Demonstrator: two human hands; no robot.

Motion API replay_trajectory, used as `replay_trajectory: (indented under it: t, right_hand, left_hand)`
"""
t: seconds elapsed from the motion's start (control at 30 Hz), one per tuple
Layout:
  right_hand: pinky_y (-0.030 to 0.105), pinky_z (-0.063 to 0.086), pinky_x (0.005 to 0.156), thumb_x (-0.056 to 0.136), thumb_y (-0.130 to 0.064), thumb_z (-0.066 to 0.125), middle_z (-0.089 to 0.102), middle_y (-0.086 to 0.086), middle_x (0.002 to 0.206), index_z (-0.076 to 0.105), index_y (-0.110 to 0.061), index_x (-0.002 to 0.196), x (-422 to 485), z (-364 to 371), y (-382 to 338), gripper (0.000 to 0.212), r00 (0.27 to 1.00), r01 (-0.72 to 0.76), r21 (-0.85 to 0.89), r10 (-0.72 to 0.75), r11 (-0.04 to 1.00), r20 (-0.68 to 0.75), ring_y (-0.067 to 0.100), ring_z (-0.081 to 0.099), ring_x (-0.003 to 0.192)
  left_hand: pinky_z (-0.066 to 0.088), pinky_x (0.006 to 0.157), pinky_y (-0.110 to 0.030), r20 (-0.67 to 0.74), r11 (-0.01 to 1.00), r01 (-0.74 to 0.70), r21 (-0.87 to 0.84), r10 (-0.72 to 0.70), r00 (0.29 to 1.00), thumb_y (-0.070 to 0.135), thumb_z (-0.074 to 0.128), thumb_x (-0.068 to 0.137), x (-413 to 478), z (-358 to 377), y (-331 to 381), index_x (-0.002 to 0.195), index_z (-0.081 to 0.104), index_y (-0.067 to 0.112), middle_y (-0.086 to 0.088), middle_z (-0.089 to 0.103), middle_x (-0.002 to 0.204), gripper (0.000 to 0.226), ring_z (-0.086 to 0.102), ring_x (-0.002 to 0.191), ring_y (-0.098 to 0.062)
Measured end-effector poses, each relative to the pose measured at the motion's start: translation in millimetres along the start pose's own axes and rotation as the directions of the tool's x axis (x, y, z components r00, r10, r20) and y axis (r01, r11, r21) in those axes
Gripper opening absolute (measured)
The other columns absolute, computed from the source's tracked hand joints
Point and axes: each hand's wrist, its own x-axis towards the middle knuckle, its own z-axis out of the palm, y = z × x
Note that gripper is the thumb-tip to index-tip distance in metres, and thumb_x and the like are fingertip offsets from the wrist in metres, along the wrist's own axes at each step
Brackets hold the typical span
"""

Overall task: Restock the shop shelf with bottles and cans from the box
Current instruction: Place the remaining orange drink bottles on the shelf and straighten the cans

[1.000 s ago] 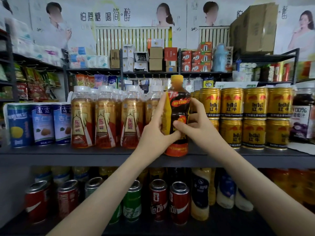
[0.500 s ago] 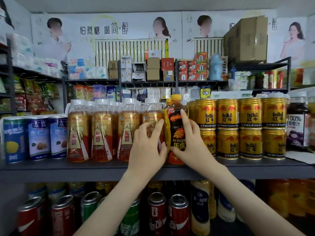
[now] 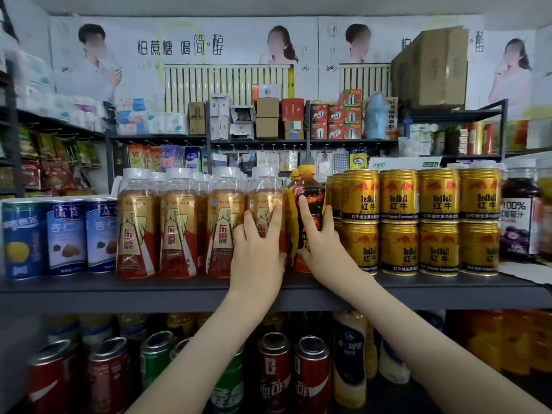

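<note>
One bottle point(image 3: 315, 189) upright, cap upward

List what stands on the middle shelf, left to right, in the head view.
Blue cans → amber bottles with white caps → dark bottle with orange cap → gold cans → dark juice jar.

The dark bottle point(image 3: 310, 201) in front of you has an orange cap and a black label with red-orange flames and a yellow edge. To its right, your gold cans point(image 3: 398, 198) show red bulls over black bands. The amber bottles point(image 3: 179, 228) have white caps and gold-and-red labels. Your blue cans point(image 3: 67, 234) carry pale labels. The shelf point(image 3: 119, 291) is grey.
</note>
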Motion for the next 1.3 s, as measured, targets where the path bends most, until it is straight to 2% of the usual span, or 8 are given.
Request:
replay_trajectory:
  t: [0.1,0.23,0.57,0.7,0.8,0.93,1.13,1.3]
  right_hand:
    - [0.046,0.031,0.109,0.091,-0.014,0.062,-0.022,0.023,0.154,-0.026,-0.042,0.144,7.3,3.2,2.9,0.106,0.996,-0.024,0.042,0.02,0.999,0.086,0.048,0.019,0.139]
    - [0.046,0.029,0.11,0.087,-0.011,0.067,-0.027,0.019,0.153,-0.028,-0.045,0.141,16.1,8.2,4.2,0.115,0.99,-0.046,0.052,0.038,0.998,0.132,0.046,0.012,0.141]
    - [0.049,0.027,0.11,0.085,-0.01,0.068,-0.024,0.023,0.153,-0.024,-0.041,0.144,28.6,19.2,-0.2,0.114,0.99,-0.092,-0.017,0.093,0.996,0.11,0.047,0.013,0.139]
    - [0.052,0.023,0.112,0.086,-0.014,0.067,-0.027,0.018,0.154,-0.02,-0.042,0.146,24.6,17.0,-0.2,0.109,0.992,-0.094,-0.009,0.094,0.996,0.089,0.045,0.0,0.143]
    - [0.047,0.029,0.111,0.088,-0.007,0.062,-0.024,0.012,0.156,-0.012,-0.038,0.15,18.9,11.6,-6.4,0.101,0.997,-0.073,-0.079,0.072,0.994,-0.011,0.038,-0.006,0.145]
    - [0.038,0.04,0.103,0.089,0.0,0.052,-0.007,0.014,0.159,0.004,-0.024,0.154,3.0,-1.6,-21.4,0.084,0.986,-0.056,-0.134,0.033,0.989,-0.164,0.035,0.005,0.145]
    - [0.037,0.046,0.097,0.089,-0.013,0.048,0.042,0.015,0.14,0.04,-0.004,0.14,-42.4,-11.1,-49.9,0.053,0.946,0.074,-0.055,-0.088,0.996,-0.312,0.029,0.041,0.126]
    - [0.032,0.043,0.098,0.089,-0.005,0.057,0.053,0.011,0.126,0.048,-0.003,0.133,-100.1,10.1,-80.8,0.045,0.94,0.233,0.036,-0.215,0.972,-0.266,0.023,0.048,0.116]
  left_hand:
    - [0.034,0.107,-0.05,-0.116,0.976,-0.152,0.158,0.171,0.978,0.039,0.077,0.071,5.9,5.6,-19.8,0.147,0.035,0.02,-0.022,0.027,0.152,0.089,0.032,0.134,-0.039]
    - [0.006,0.115,-0.057,-0.051,0.914,-0.298,0.273,0.323,0.945,0.062,0.064,0.072,15.6,7.3,-48.6,0.152,0.023,0.024,-0.016,0.014,0.158,0.097,0.011,0.145,-0.035]
    - [0.001,0.116,-0.055,-0.04,0.903,-0.346,0.253,0.367,0.929,0.073,0.054,0.074,21.3,12.0,-60.4,0.153,0.013,0.029,-0.013,0.003,0.159,0.1,0.008,0.146,-0.033]
    - [0.001,0.115,-0.055,-0.045,0.9,-0.352,0.258,0.375,0.926,0.072,0.057,0.073,21.5,13.7,-60.1,0.153,0.015,0.027,-0.015,0.007,0.159,0.1,0.017,0.145,-0.036]
    - [-0.002,0.115,-0.055,-0.044,0.896,-0.371,0.246,0.392,0.919,0.071,0.056,0.075,22.3,14.0,-62.2,0.153,0.015,0.027,-0.015,0.004,0.159,0.098,0.017,0.144,-0.036]
    - [-0.008,0.115,-0.053,-0.038,0.896,-0.416,0.158,0.426,0.904,0.061,0.058,0.082,21.8,13.9,-65.5,0.153,0.016,0.028,-0.014,0.0,0.159,0.089,0.006,0.146,-0.034]
    - [0.011,0.117,-0.047,-0.166,0.904,-0.414,-0.107,0.394,0.904,0.032,0.06,0.087,-8.1,-0.1,-56.6,0.144,0.04,0.02,-0.015,0.032,0.151,0.061,0.023,0.141,-0.029]
    - [0.036,0.107,-0.029,-0.135,0.867,-0.386,-0.315,0.361,0.923,0.021,0.052,0.09,-91.4,-21.5,-64.6,0.131,0.054,0.007,-0.009,0.056,0.13,0.044,0.046,0.124,-0.019]
